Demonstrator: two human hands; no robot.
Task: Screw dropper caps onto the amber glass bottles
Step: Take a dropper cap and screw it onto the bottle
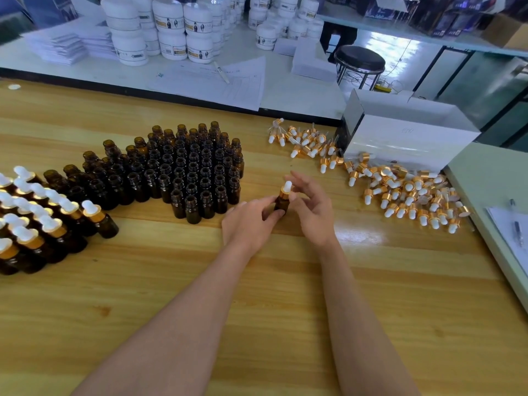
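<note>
Right now our left hand (251, 221) pinches a small amber bottle (282, 206) between thumb and fingertips, upright near the middle of the wooden counter (257, 295). A dropper cap (286, 188) with a white bulb and gold collar sits on its neck. Our right hand (311, 210) is just beside the cap, fingers spread and relaxed; whether the thumb touches the collar we cannot tell.

Close to the left of our hands stands a tight cluster of uncapped bottles (188, 170), the nearest ones just beside the left knuckles. Further left, at the counter's edge of view, are the capped bottles (43, 221). To the right lies a loose heap of spare caps (408, 195), spilling along the foot of a white box (408, 138). A notepad with a pen (517, 227) lies at the far right. Behind the counter we see printed sheets (223, 81), stacked white jars (171, 30) and a black stool (359, 60).
</note>
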